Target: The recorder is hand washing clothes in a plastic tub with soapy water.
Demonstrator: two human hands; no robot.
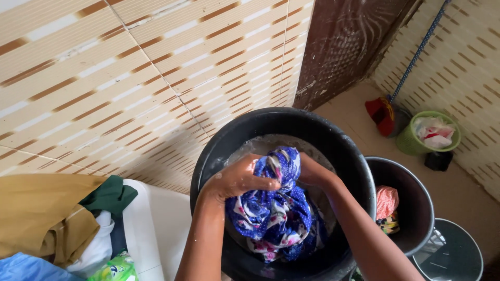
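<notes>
While the blue flowered cloth hangs soaked and soapy over the black basin, with more clothes piled unwashed at the near left, the left hand and right hand bunch it, fingers closed tightly around its top.

Blue cloth with white dots and pink-white floral print, wet, bunched and crumpled. Upper part is gathered into a wad at the top; the rest hangs down in folds. Sits inside black round basin, above soapy water, near centre.
</notes>
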